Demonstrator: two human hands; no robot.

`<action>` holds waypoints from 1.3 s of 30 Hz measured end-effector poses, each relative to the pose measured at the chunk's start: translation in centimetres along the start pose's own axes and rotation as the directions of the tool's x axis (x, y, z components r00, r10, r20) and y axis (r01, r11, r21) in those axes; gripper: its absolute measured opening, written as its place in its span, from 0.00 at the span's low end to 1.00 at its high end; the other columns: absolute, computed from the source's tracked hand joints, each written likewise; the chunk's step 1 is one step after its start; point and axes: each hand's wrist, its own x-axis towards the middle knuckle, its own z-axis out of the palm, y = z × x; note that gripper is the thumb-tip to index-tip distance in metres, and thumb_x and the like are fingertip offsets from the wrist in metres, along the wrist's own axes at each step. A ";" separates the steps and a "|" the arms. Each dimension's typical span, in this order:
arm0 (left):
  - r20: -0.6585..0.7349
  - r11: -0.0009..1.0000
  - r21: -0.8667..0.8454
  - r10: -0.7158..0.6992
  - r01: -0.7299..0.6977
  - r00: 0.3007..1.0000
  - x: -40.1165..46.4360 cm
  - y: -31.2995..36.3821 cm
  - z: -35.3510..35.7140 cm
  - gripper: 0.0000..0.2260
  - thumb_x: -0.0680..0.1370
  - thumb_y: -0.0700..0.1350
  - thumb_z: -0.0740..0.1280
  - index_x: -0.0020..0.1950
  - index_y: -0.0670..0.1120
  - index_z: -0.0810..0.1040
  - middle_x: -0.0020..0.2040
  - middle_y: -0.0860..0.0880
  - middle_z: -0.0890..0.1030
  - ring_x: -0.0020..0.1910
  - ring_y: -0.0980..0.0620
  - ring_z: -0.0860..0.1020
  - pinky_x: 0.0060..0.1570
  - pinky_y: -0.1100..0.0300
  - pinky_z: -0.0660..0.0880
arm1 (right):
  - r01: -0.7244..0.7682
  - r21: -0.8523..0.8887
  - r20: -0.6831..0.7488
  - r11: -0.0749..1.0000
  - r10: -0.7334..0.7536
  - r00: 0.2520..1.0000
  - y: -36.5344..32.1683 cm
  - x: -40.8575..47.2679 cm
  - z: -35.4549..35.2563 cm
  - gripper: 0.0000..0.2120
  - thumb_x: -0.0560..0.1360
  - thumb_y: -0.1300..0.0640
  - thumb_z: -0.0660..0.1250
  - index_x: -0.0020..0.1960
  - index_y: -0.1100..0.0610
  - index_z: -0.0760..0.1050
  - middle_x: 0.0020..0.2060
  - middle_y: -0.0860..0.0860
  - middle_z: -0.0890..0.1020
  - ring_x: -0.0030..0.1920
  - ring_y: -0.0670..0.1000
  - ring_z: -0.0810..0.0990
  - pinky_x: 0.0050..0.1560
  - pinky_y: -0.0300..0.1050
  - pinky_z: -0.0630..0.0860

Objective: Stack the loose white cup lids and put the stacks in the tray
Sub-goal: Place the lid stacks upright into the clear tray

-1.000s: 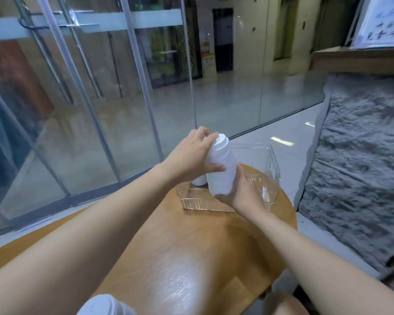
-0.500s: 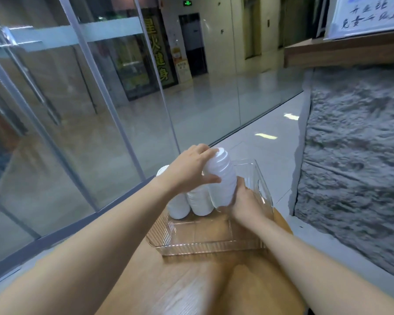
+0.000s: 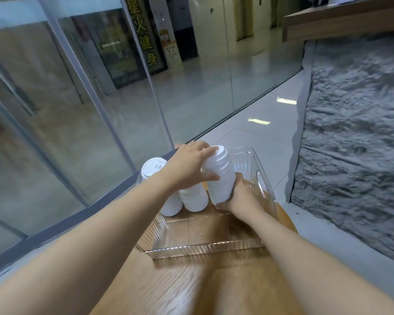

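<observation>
Lid stack in hand (image 3: pixel 221 176): white, ribbed from nested lids, tilted with its top leaning away toward the left; held over the far right part of the tray, beside the two standing stacks.
Left hand (image 3: pixel 189 164): fingers and thumb curled round the upper end of the held stack, fingertips reaching its top lid.
Right hand (image 3: pixel 239 196): cupped under the lower end of the same stack, fingers wrapped round its base; the wrist lies inside the tray.
Middle stack (image 3: pixel 193 198): white lids, upright in the tray, touching or just beside the held stack; its top is hidden by the left wrist.
Left stack (image 3: pixel 162 187): white lids, upright at the tray's far left corner, top lid showing a small raised mark; just beside the middle stack.
Tray (image 3: pixel 205 248): clear plastic, rectangular, with ribbed walls and a base marked in squares; the near half holds nothing.
Table (image 3: pixel 191 289): round, light wood grain, carrying the tray at its far edge.
Glass wall (image 3: pixel 77 110): clear panels in metal frames, close behind the table on the left.
Stone wall (image 3: pixel 355 144): rough grey surface to the right, under a wooden ledge (image 3: pixel 341 21).
Floor (image 3: pixel 259 137): glossy pale tiles beyond the tray.
</observation>
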 end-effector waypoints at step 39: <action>0.027 0.984 0.179 0.013 -0.018 1.000 -1.4 0.2 -0.5 0.28 0.80 0.56 0.70 0.78 0.49 0.70 0.77 0.47 0.70 0.74 0.45 0.67 0.71 0.52 0.57 | -0.004 -0.137 -0.085 0.990 -0.008 0.996 -0.8 -0.3 -0.6 0.58 0.62 0.39 0.82 0.80 0.52 0.52 0.75 0.55 0.65 0.74 0.59 0.66 0.69 0.60 0.70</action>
